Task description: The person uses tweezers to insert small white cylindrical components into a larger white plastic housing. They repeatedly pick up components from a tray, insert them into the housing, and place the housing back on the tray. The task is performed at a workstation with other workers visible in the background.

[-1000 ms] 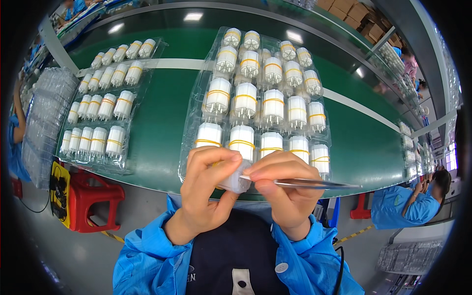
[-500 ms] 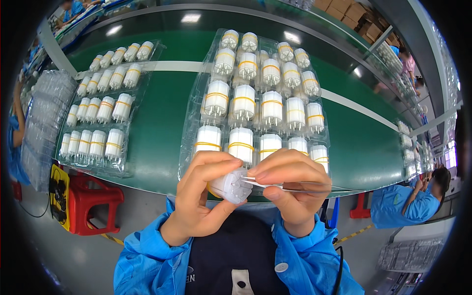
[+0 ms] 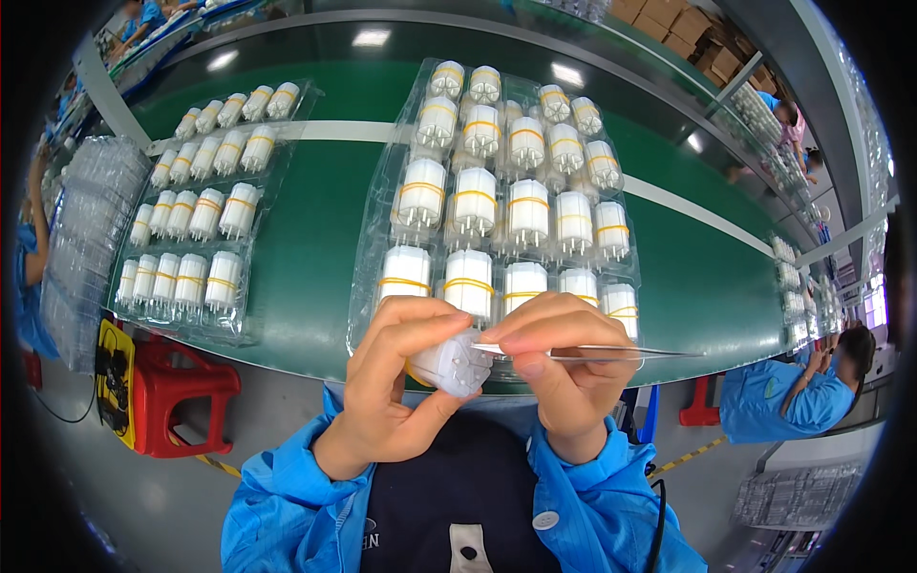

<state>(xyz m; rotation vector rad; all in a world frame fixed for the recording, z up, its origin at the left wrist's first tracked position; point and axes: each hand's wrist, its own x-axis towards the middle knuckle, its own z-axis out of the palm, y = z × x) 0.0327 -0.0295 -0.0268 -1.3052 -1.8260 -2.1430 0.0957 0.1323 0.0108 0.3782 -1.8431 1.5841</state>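
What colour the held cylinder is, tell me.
The held cylinder is white, best seen in the head view.

Bench (image 3: 306, 229): runs L. to R. before wearer (image 3: 430, 468). Ctr. tray (image 3: 366, 286): on bench, rows of cylinders (image 3: 528, 212) in it. L. tray (image 3: 205, 325): on bench, L. of ctr. tray, gap btwn.; cylinders in rows, ditto. Loose cylinder (image 3: 451, 366): in L. hand (image 3: 387, 382), wearer's side of ctr. tray. Tweezers (image 3: 659, 354): in R. hand (image 3: 568, 372), R. of loose cylinder, tips at its end. Tray stack (image 3: 91, 239): far L., beside L. tray. Stool (image 3: 186, 392): wearer's L., nr. bench edge. Co-worker (image 3: 788, 396): wearer's R. Cartons (image 3: 678, 24): behind bench, far R.
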